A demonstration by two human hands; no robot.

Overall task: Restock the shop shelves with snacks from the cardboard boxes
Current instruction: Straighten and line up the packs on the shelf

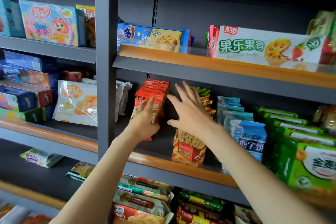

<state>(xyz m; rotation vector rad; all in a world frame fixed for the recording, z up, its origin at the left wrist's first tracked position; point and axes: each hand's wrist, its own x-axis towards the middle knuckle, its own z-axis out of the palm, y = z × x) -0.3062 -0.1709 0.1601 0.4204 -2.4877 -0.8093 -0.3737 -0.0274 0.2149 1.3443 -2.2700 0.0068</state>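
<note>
L hand (143, 123) on red packs (154, 96) | R hand (190, 112) open, above fries pack (189, 149)

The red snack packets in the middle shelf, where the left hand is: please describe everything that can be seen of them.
The red snack packets stand upright in a row, one behind another, running back into the middle shelf. They look like glossy plastic film, red-orange with dark characters and a pale picture on the front one. The left hand rests on the front packet, fingers straight against its face. To their right is a dark gap, then the yellow-red packets, over which the right hand is spread. White packets stand on their left.
</note>
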